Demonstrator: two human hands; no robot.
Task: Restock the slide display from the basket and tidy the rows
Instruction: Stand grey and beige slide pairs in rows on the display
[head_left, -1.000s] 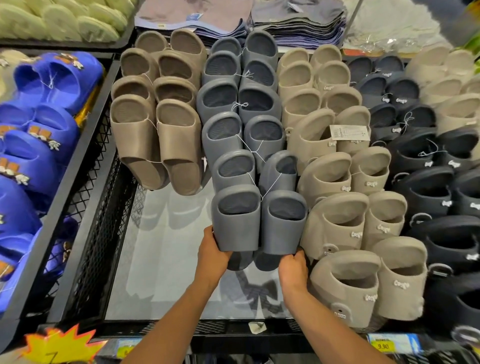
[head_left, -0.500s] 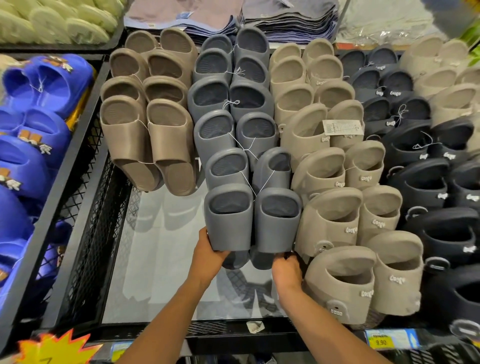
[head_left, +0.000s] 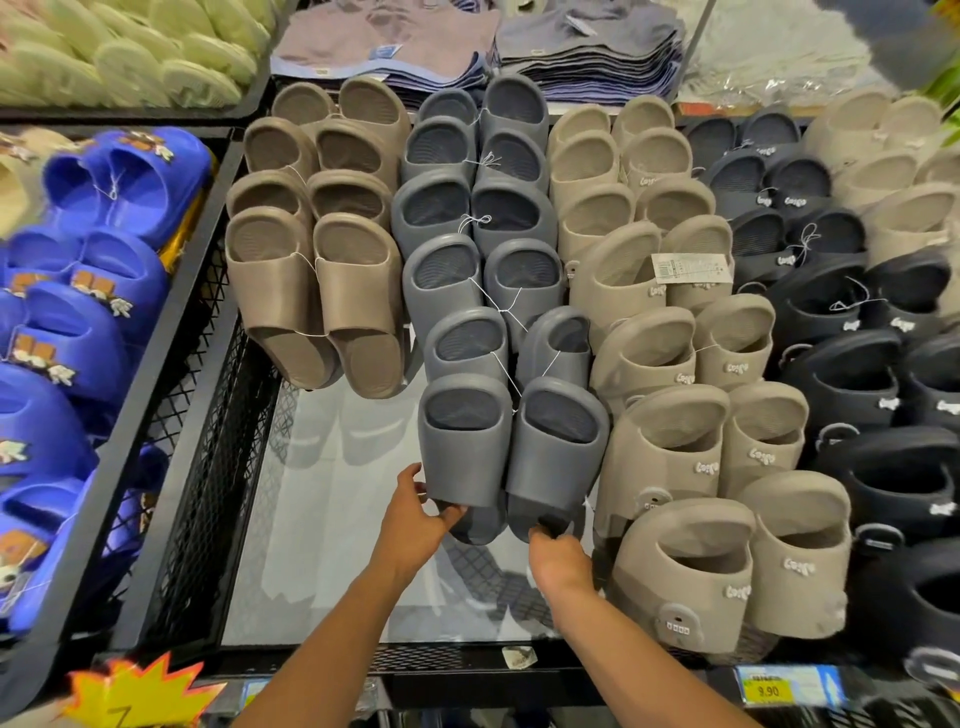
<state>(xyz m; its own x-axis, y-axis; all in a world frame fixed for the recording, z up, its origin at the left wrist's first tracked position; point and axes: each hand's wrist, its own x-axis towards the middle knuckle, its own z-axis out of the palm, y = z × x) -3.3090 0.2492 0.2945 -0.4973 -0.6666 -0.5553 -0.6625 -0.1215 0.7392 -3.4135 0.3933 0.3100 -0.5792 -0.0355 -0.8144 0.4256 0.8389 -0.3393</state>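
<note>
A column of dark grey slides runs down the middle of the black mesh display bin. Its front pair is a left grey slide and a right grey slide, tied by white string. My left hand grips the lower left edge of the left slide, thumb on its side and fingers curled under. My right hand holds the bottom end of the right slide, its fingers hidden beneath it. Brown slides fill the column to the left and stop farther back.
Beige clogs press against the grey column on the right, with black clogs beyond. Blue slides fill the left bin. A white liner shows in front of the brown slides. Folded textiles lie behind. A price tag hangs below.
Both hands stay on the front grey pair. The pair has been nudged up against the pair behind it, and the right slide now leans slightly to the right.
</note>
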